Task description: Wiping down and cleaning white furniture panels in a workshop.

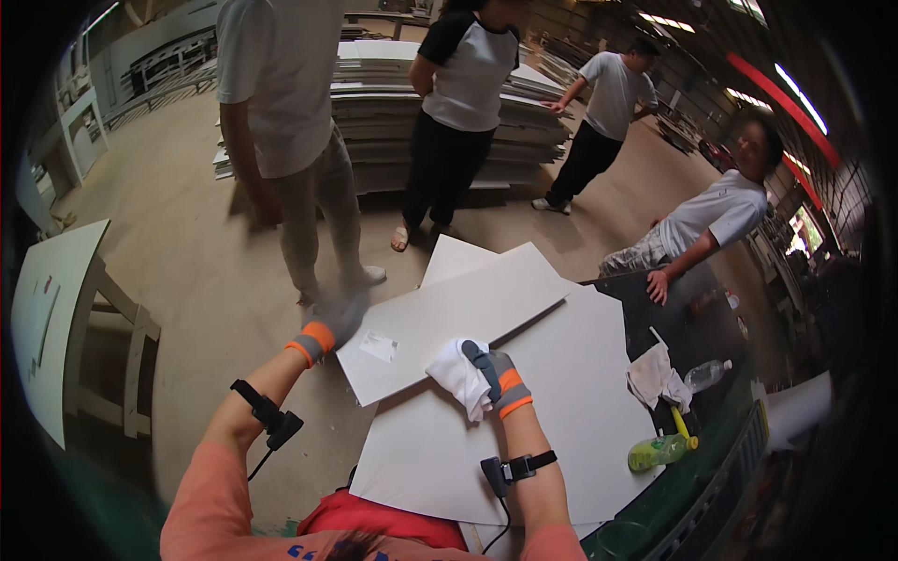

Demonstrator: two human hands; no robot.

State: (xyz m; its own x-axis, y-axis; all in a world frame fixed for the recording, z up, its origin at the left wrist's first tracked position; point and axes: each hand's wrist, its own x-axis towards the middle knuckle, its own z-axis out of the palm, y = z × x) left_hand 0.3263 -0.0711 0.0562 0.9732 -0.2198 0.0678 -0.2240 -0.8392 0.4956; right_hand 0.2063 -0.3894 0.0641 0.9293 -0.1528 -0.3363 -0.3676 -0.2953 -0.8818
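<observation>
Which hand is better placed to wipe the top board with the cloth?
Likely the right hand: it holds the cloth at the near edge of the top board. The left hand, blurred, is by that board's left end, no cloth visible there.

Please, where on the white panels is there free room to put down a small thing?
The lower panel is bare between the right hand and the green bottle, also between the white cloth it holds and the person's red clothing. It is crowded along this panel's right edge: crumpled rag, clear bottle and green bottle.
</observation>
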